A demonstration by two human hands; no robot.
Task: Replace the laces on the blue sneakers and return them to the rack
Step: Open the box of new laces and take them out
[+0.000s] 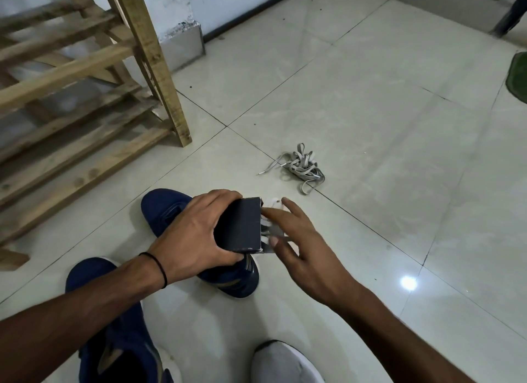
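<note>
Gripping a dark box (242,226) just below the middle, the left hand (194,237) hovers over a blue sneaker (162,211). The right hand (302,240), fingers spread, touches white laces (269,228). Yanking might knot them.

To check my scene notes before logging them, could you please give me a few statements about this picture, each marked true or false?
1. The left hand grips a dark box. True.
2. The grey laces lie on the wooden rack. False: they lie heaped on the floor, right of the rack.
3. The far blue sneaker and the near blue sneaker are both on the floor. True.
4. The right hand rests on the rack. False: it reaches to the box's open end.
</note>
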